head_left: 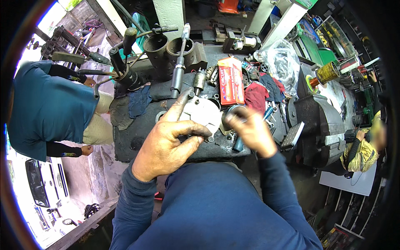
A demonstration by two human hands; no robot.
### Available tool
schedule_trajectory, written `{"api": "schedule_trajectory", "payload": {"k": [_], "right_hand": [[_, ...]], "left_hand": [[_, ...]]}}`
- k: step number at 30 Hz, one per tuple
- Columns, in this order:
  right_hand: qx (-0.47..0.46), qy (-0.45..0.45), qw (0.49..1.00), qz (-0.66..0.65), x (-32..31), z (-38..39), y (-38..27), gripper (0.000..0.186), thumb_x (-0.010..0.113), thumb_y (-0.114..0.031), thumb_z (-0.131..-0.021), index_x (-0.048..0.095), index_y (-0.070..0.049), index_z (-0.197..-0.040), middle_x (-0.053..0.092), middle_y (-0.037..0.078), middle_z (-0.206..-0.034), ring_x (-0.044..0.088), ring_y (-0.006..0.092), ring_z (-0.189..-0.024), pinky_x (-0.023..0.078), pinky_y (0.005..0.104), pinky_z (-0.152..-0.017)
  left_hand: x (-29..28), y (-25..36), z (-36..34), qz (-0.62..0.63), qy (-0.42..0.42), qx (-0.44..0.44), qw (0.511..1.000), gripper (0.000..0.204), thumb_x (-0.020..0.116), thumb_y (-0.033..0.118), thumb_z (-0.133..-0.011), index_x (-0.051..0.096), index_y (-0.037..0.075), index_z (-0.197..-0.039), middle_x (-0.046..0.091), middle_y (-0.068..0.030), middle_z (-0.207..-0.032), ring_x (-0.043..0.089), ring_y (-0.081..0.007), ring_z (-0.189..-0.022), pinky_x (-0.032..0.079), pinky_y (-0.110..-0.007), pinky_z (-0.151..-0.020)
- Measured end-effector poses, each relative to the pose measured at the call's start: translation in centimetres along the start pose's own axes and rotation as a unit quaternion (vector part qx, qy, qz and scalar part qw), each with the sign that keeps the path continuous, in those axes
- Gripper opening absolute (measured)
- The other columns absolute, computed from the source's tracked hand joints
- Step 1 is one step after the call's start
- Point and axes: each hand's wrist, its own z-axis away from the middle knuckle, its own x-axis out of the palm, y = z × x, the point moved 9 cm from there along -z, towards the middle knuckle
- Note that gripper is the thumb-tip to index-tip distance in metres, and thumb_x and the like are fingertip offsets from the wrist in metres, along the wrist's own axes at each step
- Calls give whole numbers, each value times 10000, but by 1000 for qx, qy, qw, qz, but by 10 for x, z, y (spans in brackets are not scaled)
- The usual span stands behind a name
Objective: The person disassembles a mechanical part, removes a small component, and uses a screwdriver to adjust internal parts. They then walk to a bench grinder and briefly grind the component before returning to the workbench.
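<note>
My left hand (164,143) grips a round, light-coloured metal housing (200,111) on the dark workbench. Its index finger stretches along the housing's left side to a bolt at the top, while thumb and middle finger close in at the lower edge, near a second bolt (211,139). To the right, motion smears my right hand (252,131). Its fingers lie over a dark round part with a shiny rim (235,110); whether they grip it is unclear. A small metal cylinder (199,81) stands just beyond the housing.
A red and white box (231,81), rags (255,96) and a clear plastic bag (282,62) crowd the bench's right. Metal cylinders (156,48) and a long tool (178,73) stand behind. A person in a teal shirt (50,104) stands left; another person (362,154) is far right.
</note>
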Motion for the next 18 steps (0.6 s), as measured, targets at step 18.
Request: {"api": "schedule_trajectory", "payload": {"k": [18], "right_hand": [[-317,-113,808,-484,-68,-65,-223,435,420,-370,-1111,603,16,-1192,497,8,-727,477,104,-607,414,267,-551]], "left_hand": [[-5,-37,-37,317,147,57,935,469,462,-93,-1010,468,-4,-1471,599,-105,-1277,598,-130,-1147,484,-300,-1035]]}}
